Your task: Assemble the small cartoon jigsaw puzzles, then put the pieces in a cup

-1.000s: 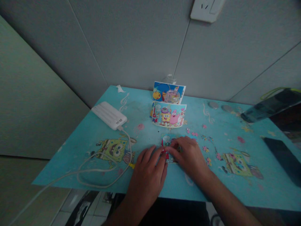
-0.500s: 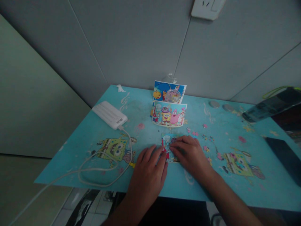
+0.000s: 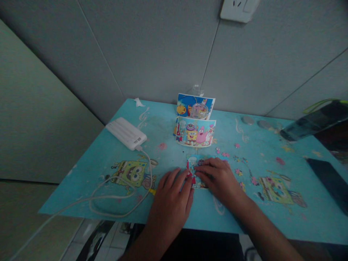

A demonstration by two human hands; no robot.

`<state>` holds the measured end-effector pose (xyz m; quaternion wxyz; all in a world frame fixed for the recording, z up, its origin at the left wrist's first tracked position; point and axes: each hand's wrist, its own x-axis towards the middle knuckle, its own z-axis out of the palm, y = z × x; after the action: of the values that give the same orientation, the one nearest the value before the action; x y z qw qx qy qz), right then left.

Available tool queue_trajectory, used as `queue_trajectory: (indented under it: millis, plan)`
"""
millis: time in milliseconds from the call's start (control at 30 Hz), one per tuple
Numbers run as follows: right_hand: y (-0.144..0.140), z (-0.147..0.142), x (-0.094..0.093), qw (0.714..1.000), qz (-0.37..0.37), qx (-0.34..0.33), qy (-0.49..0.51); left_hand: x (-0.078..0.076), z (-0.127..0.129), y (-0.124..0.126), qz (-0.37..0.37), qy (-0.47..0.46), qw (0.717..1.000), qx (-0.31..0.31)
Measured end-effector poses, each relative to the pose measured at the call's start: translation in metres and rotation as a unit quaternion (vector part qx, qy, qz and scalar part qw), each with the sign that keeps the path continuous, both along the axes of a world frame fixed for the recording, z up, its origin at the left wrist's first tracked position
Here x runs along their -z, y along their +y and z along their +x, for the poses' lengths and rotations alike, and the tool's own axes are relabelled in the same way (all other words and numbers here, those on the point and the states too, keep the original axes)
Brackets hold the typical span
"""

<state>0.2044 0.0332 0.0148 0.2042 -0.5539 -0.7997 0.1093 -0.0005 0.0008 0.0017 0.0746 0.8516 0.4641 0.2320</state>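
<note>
A small, partly assembled jigsaw puzzle [image 3: 192, 162] with cartoon figures lies flat between my two hands, its right part covered by my right hand. My left hand [image 3: 172, 195] rests with fingers stretched out, the fingertips touching the puzzle's left edge. Thumb and forefinger of my right hand [image 3: 217, 177] are pinched together over the middle of the puzzle; what sits between them seems to be a puzzle piece, mostly hidden. Several loose puzzle pieces [image 3: 238, 172] lie to the right of my right hand. Behind the puzzle leans a picture card [image 3: 196, 134] printed with cartoon characters.
A white power bank [image 3: 126, 133] with a looped white cable [image 3: 150, 163] lies on the left. Near the wall are a clear round container [image 3: 199, 110] and two silvery discs [image 3: 247, 120]. A dark bottle [image 3: 312, 121] and a black phone-like slab [image 3: 327, 183] lie at right.
Hardly anything differs. My right fingertips have shifted very slightly to the left over the puzzle, while my left hand stays in place.
</note>
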Motion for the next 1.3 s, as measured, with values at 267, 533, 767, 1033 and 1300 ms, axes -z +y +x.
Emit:
queue_trajectory:
  millis: [267,533,767,1033,1300]
  plan:
    - [-0.001,-0.004,-0.004,0.998,0.023,-0.018,-0.049,-0.001,0.001,0.002,0.011,-0.001,1.000,0.001]
    - [-0.003,-0.008,-0.012,0.990,0.108,0.007,-0.088,-0.003,0.000,0.000,0.005,-0.006,1.000,0.003]
    - [-0.011,-0.011,-0.015,0.970,0.163,-0.013,-0.179,-0.002,0.001,0.000,0.010,-0.007,1.000,0.001]
    - [-0.011,-0.016,-0.014,0.963,0.139,-0.095,-0.209,0.000,0.000,0.000,0.008,-0.001,1.000,0.003]
    - [-0.009,-0.010,-0.010,0.979,0.121,-0.071,-0.147,0.000,0.000,0.000,0.011,-0.007,1.000,0.000]
